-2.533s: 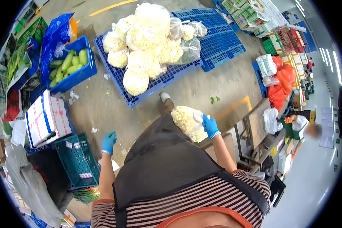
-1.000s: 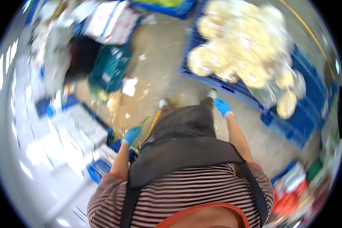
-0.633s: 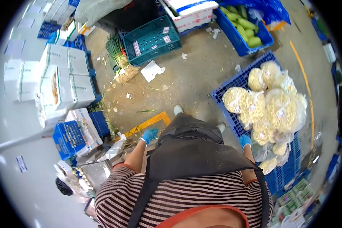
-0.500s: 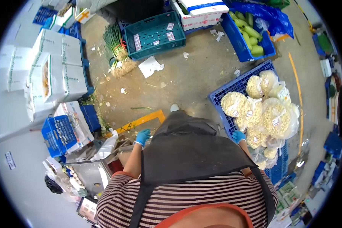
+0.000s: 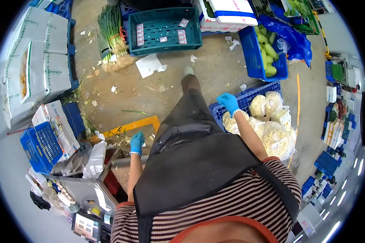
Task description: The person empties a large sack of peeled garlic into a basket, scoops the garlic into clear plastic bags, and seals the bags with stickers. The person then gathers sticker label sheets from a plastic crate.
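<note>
My left hand (image 5: pixel 137 143), in a blue glove, hangs low at my left side above the littered floor, its fingers loosely bent and apart. Nothing shows in it. My right hand (image 5: pixel 228 103), gloved in blue too, is held out ahead on the right with its fingers partly stretched, and I see nothing in it. Beneath and beside it lies a blue plastic pallet (image 5: pixel 246 94). Several knotted clear bags of small pale pieces (image 5: pixel 275 139) are piled there; my right forearm covers part of them.
Ahead stands a green crate (image 5: pixel 165 31) with paper labels inside. Left of it lies a bundle of scallions (image 5: pixel 110 30). A blue crate (image 5: pixel 253 65) holds pale-green gourds (image 5: pixel 269 50). White boxes (image 5: pixel 56 54) are stacked left, and a screen (image 5: pixel 86 227) sits lower left.
I have stepped forward, one foot now further ahead. My right hand has swung forward from beside the bags. The crates and scallions appear nearer, and the bags have shifted back in view.
</note>
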A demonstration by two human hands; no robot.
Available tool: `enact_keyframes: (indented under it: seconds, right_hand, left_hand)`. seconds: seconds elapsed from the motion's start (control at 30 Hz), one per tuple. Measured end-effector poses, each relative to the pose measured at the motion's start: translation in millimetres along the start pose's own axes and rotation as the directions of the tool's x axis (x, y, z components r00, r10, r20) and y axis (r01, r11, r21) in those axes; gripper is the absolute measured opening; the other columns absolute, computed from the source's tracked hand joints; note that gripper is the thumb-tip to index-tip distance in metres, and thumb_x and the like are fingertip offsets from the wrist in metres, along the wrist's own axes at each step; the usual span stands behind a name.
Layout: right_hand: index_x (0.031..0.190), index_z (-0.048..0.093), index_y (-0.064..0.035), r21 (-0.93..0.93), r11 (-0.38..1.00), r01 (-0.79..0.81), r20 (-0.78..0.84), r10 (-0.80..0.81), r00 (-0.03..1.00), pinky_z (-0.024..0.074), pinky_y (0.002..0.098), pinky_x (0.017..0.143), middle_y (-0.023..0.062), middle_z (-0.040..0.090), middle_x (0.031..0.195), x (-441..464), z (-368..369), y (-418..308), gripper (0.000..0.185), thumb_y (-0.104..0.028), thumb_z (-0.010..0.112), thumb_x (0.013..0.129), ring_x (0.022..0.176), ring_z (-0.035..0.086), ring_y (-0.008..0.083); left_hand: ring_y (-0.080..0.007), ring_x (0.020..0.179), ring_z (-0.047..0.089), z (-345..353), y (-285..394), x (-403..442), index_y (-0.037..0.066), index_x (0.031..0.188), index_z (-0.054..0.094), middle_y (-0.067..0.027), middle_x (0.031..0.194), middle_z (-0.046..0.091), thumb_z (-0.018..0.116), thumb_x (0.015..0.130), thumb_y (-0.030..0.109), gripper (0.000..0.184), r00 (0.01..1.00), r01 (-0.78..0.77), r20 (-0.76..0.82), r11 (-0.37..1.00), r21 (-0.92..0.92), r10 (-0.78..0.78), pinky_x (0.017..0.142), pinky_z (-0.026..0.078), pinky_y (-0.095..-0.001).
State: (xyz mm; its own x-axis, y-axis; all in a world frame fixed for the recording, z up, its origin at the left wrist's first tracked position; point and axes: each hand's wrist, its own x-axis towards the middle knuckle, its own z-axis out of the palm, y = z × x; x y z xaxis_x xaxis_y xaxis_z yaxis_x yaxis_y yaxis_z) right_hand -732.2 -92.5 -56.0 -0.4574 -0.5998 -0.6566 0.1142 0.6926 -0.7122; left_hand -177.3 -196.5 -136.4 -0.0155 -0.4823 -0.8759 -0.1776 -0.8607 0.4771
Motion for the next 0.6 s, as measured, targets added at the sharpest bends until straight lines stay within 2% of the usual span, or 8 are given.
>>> enact_keyframes:
  seconds: [0.07,0.17,0.2,0.3,0.37,0.43,0.5,0.6]
  right_hand:
    - [0.088,0.068,-0.0021,-0.078,0.996,-0.048,-0.015,0.047,0.999,0.0479,0.0266,0.051,0.0065,0.062,0.066,36.1,-1.3,-32.8,0.022,-0.023,0.062,0.088,0.056,0.058,0.0128]
    - [0.088,0.068,-0.0017,0.044,0.988,-0.145,0.051,0.143,0.988,0.0468,0.0284,0.050,0.0076,0.064,0.069,120.6,1.6,-58.1,0.030,-0.030,0.060,0.089,0.054,0.056,0.0134]
    - [0.088,0.069,-0.0023,-0.071,0.974,-0.217,0.079,0.222,0.972,0.0471,0.0295,0.050,0.0070,0.064,0.070,152.9,4.5,-72.0,0.035,-0.035,0.055,0.091,0.056,0.057,0.0140]
    - [0.092,0.068,-0.0032,0.029,0.978,-0.207,0.113,0.202,0.973,0.0488,0.0300,0.056,0.0072,0.064,0.074,252.2,26.6,-93.0,0.034,-0.035,0.055,0.091,0.061,0.059,0.0144]
    - [0.096,0.067,-0.0039,-0.006,0.980,-0.197,0.090,0.196,0.976,0.0494,0.0304,0.061,0.0082,0.065,0.079,323.2,41.0,-99.8,0.033,-0.034,0.055,0.091,0.066,0.060,0.0149]
    - [0.100,0.066,-0.0045,-0.075,0.988,-0.136,0.092,0.142,0.986,0.0497,0.0310,0.065,0.0092,0.066,0.084,385.6,52.4,-108.2,0.032,-0.033,0.055,0.090,0.070,0.060,0.0158]
    - [0.103,0.065,-0.0049,-0.175,0.985,-0.008,0.141,0.033,0.989,0.0495,0.0317,0.069,0.0101,0.066,0.088,441.1,64.7,-127.2,0.031,-0.032,0.056,0.089,0.073,0.061,0.0171]
    - [0.115,0.061,-0.0087,-0.203,0.975,-0.088,0.193,0.128,0.973,0.0516,0.0307,0.069,0.0099,0.065,0.097,507.9,83.9,-136.1,0.028,-0.022,0.055,0.092,0.079,0.063,0.0176]
  left_hand:
    - [-0.0127,0.076,0.062,33.6,25.7,7.9,0.013,0.119,0.062,-0.0042,0.101,0.066,0.059,0.092,0.023,0.029,0.999,-0.023,0.046,1.000,0.013,0.022,0.062,0.048,-0.0265]
    - [-0.0114,0.079,0.062,86.6,63.2,13.4,0.013,0.118,0.062,-0.0038,0.101,0.066,0.059,0.092,0.024,0.029,1.000,0.012,0.021,0.999,-0.039,-0.012,0.064,0.046,-0.0231]
    - [-0.0119,0.082,0.061,104.0,74.6,14.2,0.011,0.117,0.064,-0.0036,0.101,0.066,0.059,0.092,0.022,0.028,1.000,0.025,-0.004,0.999,-0.028,-0.025,0.069,0.048,-0.0238]
    - [-0.0132,0.086,0.061,137.4,66.6,35.7,0.007,0.115,0.065,-0.0032,0.102,0.066,0.058,0.092,0.019,0.027,0.999,0.042,0.026,0.993,-0.114,-0.039,0.075,0.050,-0.0268]
    - [-0.0159,0.090,0.062,183.2,111.4,18.4,0.003,0.114,0.064,-0.0037,0.104,0.067,0.058,0.092,0.016,0.027,0.999,0.014,0.047,0.985,0.173,-0.022,0.083,0.050,-0.0288]
    - [-0.0180,0.096,0.064,215.1,115.4,18.0,0.003,0.115,0.064,-0.0108,0.110,0.067,0.060,0.090,0.015,0.029,0.978,-0.205,0.044,0.887,0.413,0.206,0.090,0.048,-0.0296]
    - [-0.0230,0.096,0.064,244.0,130.2,14.6,0.005,0.112,0.066,-0.0152,0.105,0.067,0.061,0.087,0.015,0.028,0.980,-0.168,-0.016,0.864,0.474,0.200,0.087,0.049,-0.0324]
    - [-0.0314,0.087,0.063,272.0,142.6,4.9,0.006,0.108,0.067,-0.0175,0.096,0.066,0.060,0.085,0.015,0.026,0.954,-0.185,-0.027,0.660,0.728,0.298,0.079,0.050,-0.0374]
